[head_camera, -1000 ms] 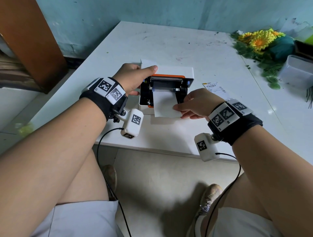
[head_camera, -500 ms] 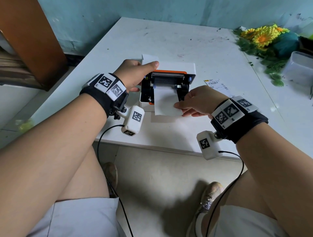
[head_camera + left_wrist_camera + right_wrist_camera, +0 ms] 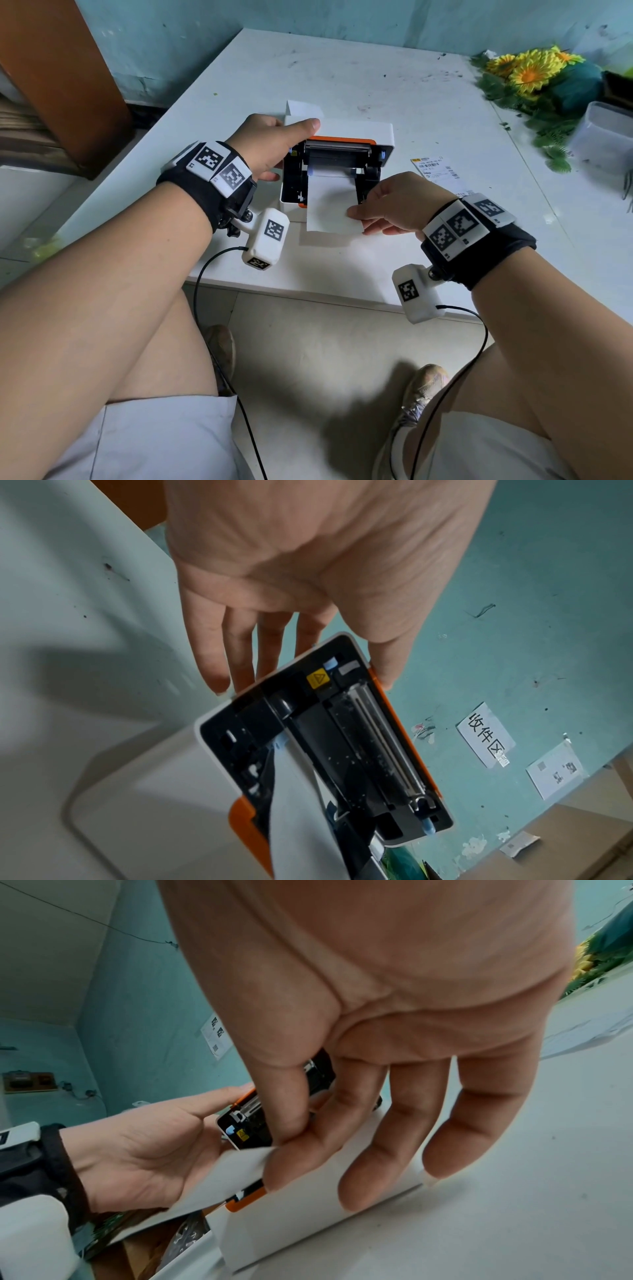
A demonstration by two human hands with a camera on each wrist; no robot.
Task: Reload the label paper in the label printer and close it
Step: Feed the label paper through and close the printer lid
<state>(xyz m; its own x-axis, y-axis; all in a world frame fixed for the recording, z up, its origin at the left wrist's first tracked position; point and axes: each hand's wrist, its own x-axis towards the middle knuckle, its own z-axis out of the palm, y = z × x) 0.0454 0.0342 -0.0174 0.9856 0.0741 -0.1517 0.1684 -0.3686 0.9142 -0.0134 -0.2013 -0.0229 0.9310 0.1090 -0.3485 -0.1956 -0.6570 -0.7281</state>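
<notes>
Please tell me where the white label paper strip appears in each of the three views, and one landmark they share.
Head: label paper at centre, running from the printer toward the viewer, right hand pinching its right edge.
Left wrist: bottom centre.
Right wrist: lower centre-left, between thumb and forefinger.
Shared landmark: the lid's orange trim.

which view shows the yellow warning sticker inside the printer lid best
The left wrist view: the small yellow warning sticker sits sharp and unobstructed on the black inner face of the open white printer lid, beside the left hand. The right wrist view shows it tiny. The head view doesn't resolve it.
</notes>
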